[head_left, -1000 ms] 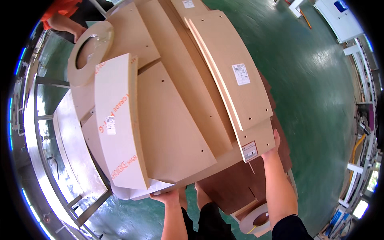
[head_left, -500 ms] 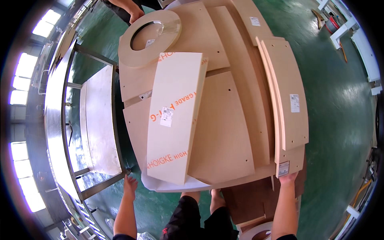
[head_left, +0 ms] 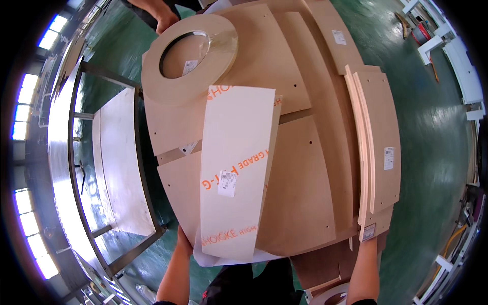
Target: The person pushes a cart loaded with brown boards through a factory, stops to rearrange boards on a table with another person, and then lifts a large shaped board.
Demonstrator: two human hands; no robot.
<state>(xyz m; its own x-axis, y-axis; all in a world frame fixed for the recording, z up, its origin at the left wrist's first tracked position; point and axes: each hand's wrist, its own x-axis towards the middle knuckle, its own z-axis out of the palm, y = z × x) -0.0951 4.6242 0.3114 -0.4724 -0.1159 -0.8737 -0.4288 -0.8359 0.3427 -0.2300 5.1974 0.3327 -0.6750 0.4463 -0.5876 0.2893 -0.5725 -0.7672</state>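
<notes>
A large stack of brown wooden panels [head_left: 300, 203] with curved edges lies in front of me. My left hand [head_left: 184, 245] is against the stack's near left corner, its fingers hidden by the edge. My right hand [head_left: 368, 248] is at the near end of several narrow curved boards [head_left: 382, 152] stacked along the right side; its fingers are out of sight beneath them. On top, between my hands, rests a pale panel [head_left: 236, 137] with orange print and a white label. A flat brown ring [head_left: 223, 56] lies at the far left of the stack.
Another person's hand [head_left: 166, 21] is by the stack's far left edge. A metal frame table [head_left: 61, 147] stands left of the stack. Dark brown boards [head_left: 325, 264] and another ring [head_left: 330, 295] sit low at the near right. White machine frames [head_left: 460, 66] line the right.
My left hand has moved from beside the metal frame to the stack's near left corner. The stack appears nearer and farther right in view; my right hand stays at the narrow boards' end.
</notes>
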